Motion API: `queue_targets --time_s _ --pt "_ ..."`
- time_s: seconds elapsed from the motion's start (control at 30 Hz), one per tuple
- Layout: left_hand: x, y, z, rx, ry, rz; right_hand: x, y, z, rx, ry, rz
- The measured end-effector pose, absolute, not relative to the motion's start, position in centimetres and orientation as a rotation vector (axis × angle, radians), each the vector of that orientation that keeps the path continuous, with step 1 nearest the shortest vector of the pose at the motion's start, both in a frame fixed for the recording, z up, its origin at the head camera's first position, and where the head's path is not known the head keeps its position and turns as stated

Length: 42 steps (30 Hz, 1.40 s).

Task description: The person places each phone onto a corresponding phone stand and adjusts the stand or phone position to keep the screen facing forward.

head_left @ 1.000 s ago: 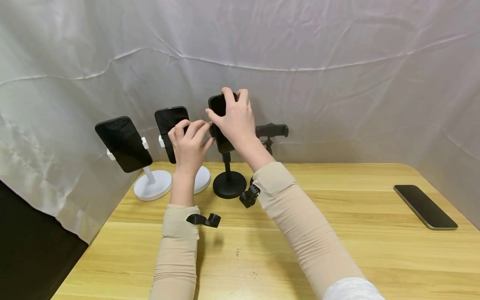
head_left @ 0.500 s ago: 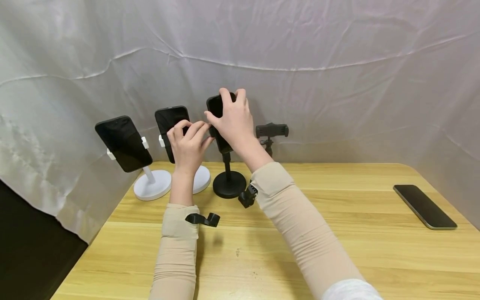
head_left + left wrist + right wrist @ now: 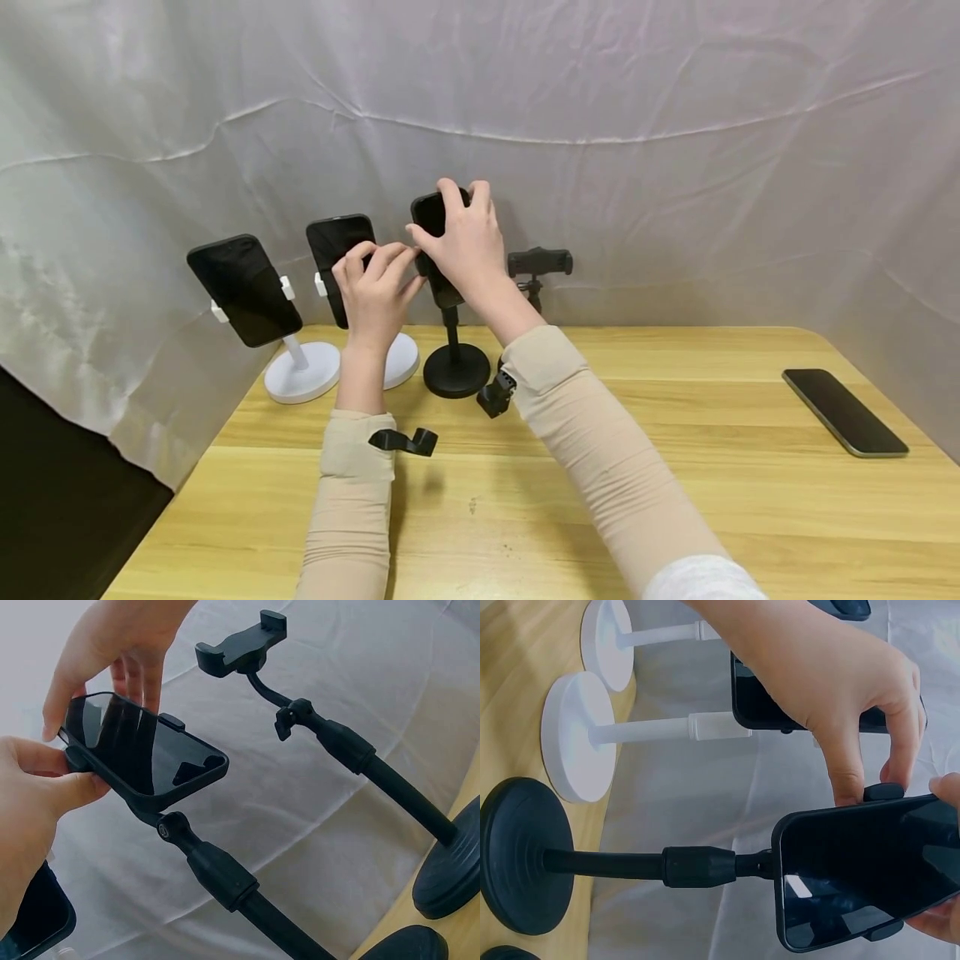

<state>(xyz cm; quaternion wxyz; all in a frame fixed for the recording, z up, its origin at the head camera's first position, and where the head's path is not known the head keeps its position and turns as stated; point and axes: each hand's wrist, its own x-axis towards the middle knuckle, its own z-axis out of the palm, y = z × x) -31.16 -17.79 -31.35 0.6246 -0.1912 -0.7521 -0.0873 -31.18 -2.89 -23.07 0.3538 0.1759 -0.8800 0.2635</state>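
A dark smartphone [image 3: 862, 862] sits in the clamp of a black phone stand [image 3: 456, 371], leaning slightly. My right hand [image 3: 471, 237] grips its upper part, thumb on the left edge and fingers over the top and right. Thumb and forefinger of my left hand [image 3: 372, 300] pinch the clamp's left arm [image 3: 883, 792] beside the phone's edge. In the left wrist view the clamp's other arm [image 3: 172, 721] rests against the opposite edge. Part of the phone is hidden behind my right hand in the head view.
Two white stands [image 3: 303, 373] hold phones [image 3: 246, 292] at the left. Right of my hands stands another black stand, its holder [image 3: 540, 262] without a phone. A loose phone [image 3: 845, 412] lies on the table's [image 3: 675, 467] right side. A pale curtain [image 3: 637, 192] hangs behind.
The held phone and my right hand have shifted slightly left, while the stand's base has hardly moved. My left hand keeps its pinch on the clamp.
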Motion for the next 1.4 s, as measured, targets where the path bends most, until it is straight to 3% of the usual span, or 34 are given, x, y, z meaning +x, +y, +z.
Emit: queue_targets --time_s 1.4 --pt "-30.90 -17.54 -31.22 -0.429 -1.739 -0.167 -31.38 -3.03 -23.39 0.456 -2.254 0.636"
